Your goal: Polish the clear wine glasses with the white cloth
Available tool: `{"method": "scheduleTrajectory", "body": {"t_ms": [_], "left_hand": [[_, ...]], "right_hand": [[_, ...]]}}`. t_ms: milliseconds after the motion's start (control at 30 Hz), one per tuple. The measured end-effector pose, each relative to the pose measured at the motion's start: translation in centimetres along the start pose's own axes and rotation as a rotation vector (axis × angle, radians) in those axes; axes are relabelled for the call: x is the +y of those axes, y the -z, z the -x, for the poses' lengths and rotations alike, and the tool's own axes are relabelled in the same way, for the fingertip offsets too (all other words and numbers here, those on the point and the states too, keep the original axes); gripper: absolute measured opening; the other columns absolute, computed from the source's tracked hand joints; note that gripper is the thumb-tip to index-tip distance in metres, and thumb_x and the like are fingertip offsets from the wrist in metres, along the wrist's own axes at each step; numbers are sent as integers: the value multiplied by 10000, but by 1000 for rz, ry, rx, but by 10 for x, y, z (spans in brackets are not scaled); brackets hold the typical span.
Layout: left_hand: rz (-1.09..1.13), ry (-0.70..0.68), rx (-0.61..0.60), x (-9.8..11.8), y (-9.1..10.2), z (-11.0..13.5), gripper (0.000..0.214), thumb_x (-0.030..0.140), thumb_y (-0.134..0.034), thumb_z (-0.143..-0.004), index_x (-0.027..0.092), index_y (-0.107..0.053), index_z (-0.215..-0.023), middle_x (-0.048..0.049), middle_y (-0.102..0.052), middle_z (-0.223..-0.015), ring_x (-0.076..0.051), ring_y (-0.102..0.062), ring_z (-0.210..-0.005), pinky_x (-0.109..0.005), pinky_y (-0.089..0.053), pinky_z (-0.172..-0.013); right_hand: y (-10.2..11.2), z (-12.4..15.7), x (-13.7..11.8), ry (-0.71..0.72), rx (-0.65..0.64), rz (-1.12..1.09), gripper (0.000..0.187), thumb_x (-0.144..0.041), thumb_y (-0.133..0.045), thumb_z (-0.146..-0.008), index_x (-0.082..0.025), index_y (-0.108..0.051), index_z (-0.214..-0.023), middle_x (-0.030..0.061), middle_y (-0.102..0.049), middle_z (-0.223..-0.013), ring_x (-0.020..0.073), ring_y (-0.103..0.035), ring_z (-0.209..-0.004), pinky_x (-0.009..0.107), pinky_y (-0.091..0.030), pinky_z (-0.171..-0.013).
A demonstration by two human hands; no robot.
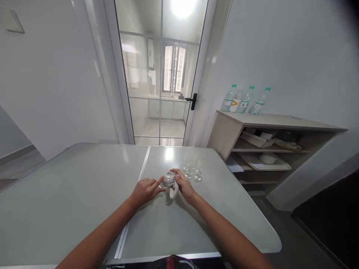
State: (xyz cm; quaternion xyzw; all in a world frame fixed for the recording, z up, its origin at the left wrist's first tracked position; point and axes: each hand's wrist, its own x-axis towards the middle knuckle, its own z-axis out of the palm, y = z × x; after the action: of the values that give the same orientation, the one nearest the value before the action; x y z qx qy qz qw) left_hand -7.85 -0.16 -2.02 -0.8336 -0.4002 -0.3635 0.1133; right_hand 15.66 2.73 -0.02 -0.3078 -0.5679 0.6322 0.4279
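Observation:
A small clear glass vessel (167,180) is held just above the table between my hands. On its left side, the thumb and index finger of my left hand (145,191) pinch it. A crumpled white cloth (174,192) is gripped by my right hand (185,186) and pressed against the vessel's right side, with a loose end hanging down. The cloth and fingers hide part of the vessel, so its full shape is unclear. Just beyond my right hand stand several clear glasses (193,172), grouped closely on the table.
The pale grey-green table (84,209) has a metal seam (144,162) across it. A glass door (159,74) with a black handle (193,101) lies behind. To the right, a wooden shelf unit (224,132) carries several plastic bottles (245,101), and its shelves hold trays and a white bowl (268,158).

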Motion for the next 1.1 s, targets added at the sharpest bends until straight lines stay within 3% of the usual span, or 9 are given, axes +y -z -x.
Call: {"method": "scheduleTrajectory", "body": {"t_ms": [67, 167, 333, 500, 600, 667, 800, 967, 1100], "left_hand": [[-22, -17, -27, 0, 0, 0, 430, 437, -693, -946, 225, -719, -1319, -52, -707, -713, -134, -577, -586, -233, -398, -603], [206, 183, -85, 3, 3, -3, 490, 485, -727, -905, 197, -730, -1301, -32, -690, -684, -121, -533, -561, -239, -388, -592], [910, 689, -376, 4, 12, -16, 630, 567, -793, -802, 123, -756, -1248, 6, -605, -592, -74, -379, -474, -226, -307, -485], [1198, 850, -435, 0, 15, -20, 714, 582, -822, -758, 65, -747, -1245, 1, -567, -588, -50, -335, -432, -214, -217, -421], [1171, 827, -386, 0, 11, -18, 748, 600, -816, -755, 65, -732, -1270, 6, -566, -578, -54, -338, -431, -214, -235, -419], [1075, 778, -320, 2, 7, -15, 726, 608, -786, -788, 74, -731, -1275, 11, -569, -572, -61, -349, -438, -219, -272, -436], [629, 484, -148, 4, 3, -8, 581, 539, -775, -843, 171, -734, -1290, 7, -638, -641, -79, -443, -516, -228, -383, -558], [85, 47, -59, -3, 4, 0, 465, 484, -713, -923, 247, -711, -1323, -24, -712, -723, -112, -575, -583, -228, -421, -616], [50, 38, -36, 0, 0, 0, 461, 473, -703, -934, 239, -705, -1331, -36, -728, -741, -116, -571, -577, -232, -415, -607]], "right_hand": [[-3, 0, 3, -81, -43, -131, 479, -590, -617, -931, -292, -562, -1301, 19, -591, -1009, 196, -567, -812, 314, -459, -747], [-3, 2, 0, -50, -109, -89, 509, -601, -594, -951, -287, -553, -1349, 22, -589, -1013, 196, -565, -841, 309, -448, -768], [6, 7, -19, 225, -190, 339, 426, -568, -468, -1027, -244, -620, -1259, 33, -592, -1005, 215, -548, -910, 341, -428, -864], [10, 10, -21, 440, -227, 670, 355, -455, -378, -1075, -243, -554, -1299, 72, -629, -1089, 239, -566, -967, 395, -454, -918], [8, 12, -15, 551, -214, 786, 320, -390, -402, -1068, -221, -534, -1305, 113, -622, -1128, 262, -554, -1008, 426, -454, -938], [6, 12, -14, 534, -184, 750, 307, -382, -408, -1067, -227, -535, -1299, 105, -618, -1105, 256, -554, -981, 417, -454, -917], [4, 8, -15, 293, -71, 397, 334, -487, -469, -1042, -266, -556, -1277, 43, -610, -1039, 208, -552, -861, 350, -443, -841], [-2, 1, -10, -95, -21, -121, 593, -576, -676, -887, -257, -541, -1369, 11, -603, -919, 182, -538, -757, 283, -419, -707], [-5, 1, -4, -95, -5, -158, 687, -604, -699, -867, -275, -516, -1442, 32, -618, -1045, 206, -578, -897, 291, -439, -801]]}}
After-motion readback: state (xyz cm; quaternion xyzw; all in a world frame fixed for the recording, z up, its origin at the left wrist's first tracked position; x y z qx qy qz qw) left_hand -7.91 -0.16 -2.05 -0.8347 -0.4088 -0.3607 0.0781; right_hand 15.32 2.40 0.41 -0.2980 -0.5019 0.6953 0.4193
